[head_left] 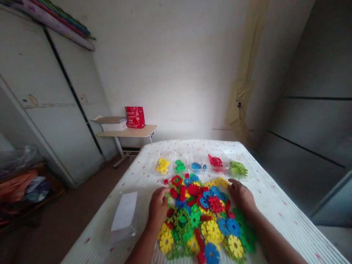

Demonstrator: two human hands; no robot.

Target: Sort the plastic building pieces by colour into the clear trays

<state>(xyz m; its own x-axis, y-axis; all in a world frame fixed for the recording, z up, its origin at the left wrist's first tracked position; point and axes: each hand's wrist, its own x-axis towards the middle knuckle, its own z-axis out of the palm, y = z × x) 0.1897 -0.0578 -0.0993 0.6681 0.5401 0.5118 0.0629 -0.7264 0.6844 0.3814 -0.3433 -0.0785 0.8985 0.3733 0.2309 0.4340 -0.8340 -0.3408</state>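
A heap of coloured plastic gear-shaped building pieces [203, 216] in red, yellow, green and blue lies on a white striped table cover [277, 205]. My left hand [158, 207] rests at the heap's left edge, fingers curled down onto the pieces. My right hand [242, 196] rests at the heap's upper right edge, fingers bent over the pieces. Whether either hand grips a piece is hidden. Beyond the heap stand clear trays in a row holding yellow pieces [162, 165], dark green pieces [180, 167], blue pieces [196, 167], red pieces [216, 162] and light green pieces [238, 168].
A clear plastic container with a white insert [123, 216] lies left of the heap. A small side table [126, 132] by the wall carries a white box [112, 124] and a red bag [135, 116]. A wardrobe [41, 91] stands at left, clutter [22, 183] below it.
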